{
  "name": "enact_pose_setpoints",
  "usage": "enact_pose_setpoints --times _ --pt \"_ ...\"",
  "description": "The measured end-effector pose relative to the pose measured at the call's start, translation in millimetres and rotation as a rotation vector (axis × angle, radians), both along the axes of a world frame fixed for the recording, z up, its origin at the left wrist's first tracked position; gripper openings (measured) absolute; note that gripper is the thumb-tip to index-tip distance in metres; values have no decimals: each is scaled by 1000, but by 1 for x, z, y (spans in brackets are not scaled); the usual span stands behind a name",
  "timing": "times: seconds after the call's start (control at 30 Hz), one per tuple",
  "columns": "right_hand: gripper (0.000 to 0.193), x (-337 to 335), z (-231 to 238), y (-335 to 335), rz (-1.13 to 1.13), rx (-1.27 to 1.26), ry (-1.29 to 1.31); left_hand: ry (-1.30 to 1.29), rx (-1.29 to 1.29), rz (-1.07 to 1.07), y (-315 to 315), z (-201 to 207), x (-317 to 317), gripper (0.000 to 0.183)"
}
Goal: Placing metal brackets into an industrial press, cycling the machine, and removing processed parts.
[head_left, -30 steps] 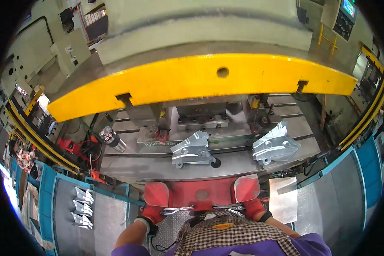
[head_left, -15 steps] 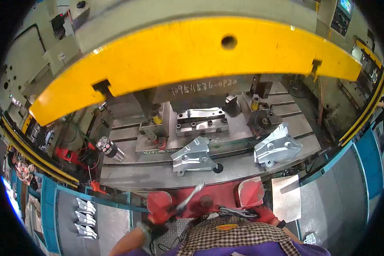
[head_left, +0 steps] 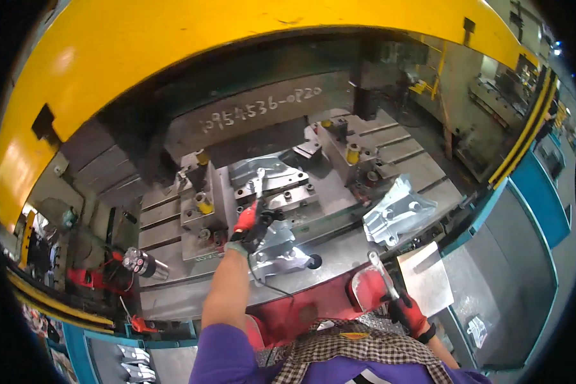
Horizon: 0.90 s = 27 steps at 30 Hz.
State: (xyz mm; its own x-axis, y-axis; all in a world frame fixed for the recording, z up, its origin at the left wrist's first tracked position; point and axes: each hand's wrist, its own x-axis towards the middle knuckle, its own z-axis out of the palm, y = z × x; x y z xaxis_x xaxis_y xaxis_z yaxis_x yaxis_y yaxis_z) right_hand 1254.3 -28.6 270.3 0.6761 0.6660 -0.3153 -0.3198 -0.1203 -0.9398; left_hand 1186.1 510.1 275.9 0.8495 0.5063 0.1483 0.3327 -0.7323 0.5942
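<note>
My left arm reaches forward over the press bed. Its red-and-black gloved hand [head_left: 251,225] is closed round a slim silver hand tool [head_left: 260,184] with a rounded end. That end meets or overlaps a shiny formed metal part [head_left: 269,166] on the lower die [head_left: 288,197]; contact is unclear. Under this hand, partly hidden, a second formed part [head_left: 281,259] lies on the bed's front. At the lower right, my right gloved hand [head_left: 408,313] grips a similar silver tool [head_left: 381,270], its end beside a red button cover [head_left: 368,289]. A third formed part [head_left: 400,211] rests farther right.
The yellow press slide [head_left: 237,25] and dark upper die [head_left: 256,109] hang above. Guide blocks [head_left: 205,198] flank the lower die. A steel cylinder [head_left: 146,264] stands left. At right are a flat sheet [head_left: 425,275] and a blue-edged chute [head_left: 505,269]; stacked parts [head_left: 136,365] lie lower left.
My left hand has moved from the red control panel forward to the lower die, with its tool. My right hand's tool now points up and forward. The view has shifted closer to the die.
</note>
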Motion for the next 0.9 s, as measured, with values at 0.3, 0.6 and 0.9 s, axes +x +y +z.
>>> enact_pose_setpoints --times 0.3,0.6,0.9 --pt "36 100 42 -8 -102 -161 -75 -401 -1333 31 -66 40 -30 43" --pt "43 110 26 -7 29 -20 -74 -214 -1083 129 -220 86 -169 40" --pt "27 67 -5 191 231 388 534 -313 -1278 61 -219 -18 -213 43"
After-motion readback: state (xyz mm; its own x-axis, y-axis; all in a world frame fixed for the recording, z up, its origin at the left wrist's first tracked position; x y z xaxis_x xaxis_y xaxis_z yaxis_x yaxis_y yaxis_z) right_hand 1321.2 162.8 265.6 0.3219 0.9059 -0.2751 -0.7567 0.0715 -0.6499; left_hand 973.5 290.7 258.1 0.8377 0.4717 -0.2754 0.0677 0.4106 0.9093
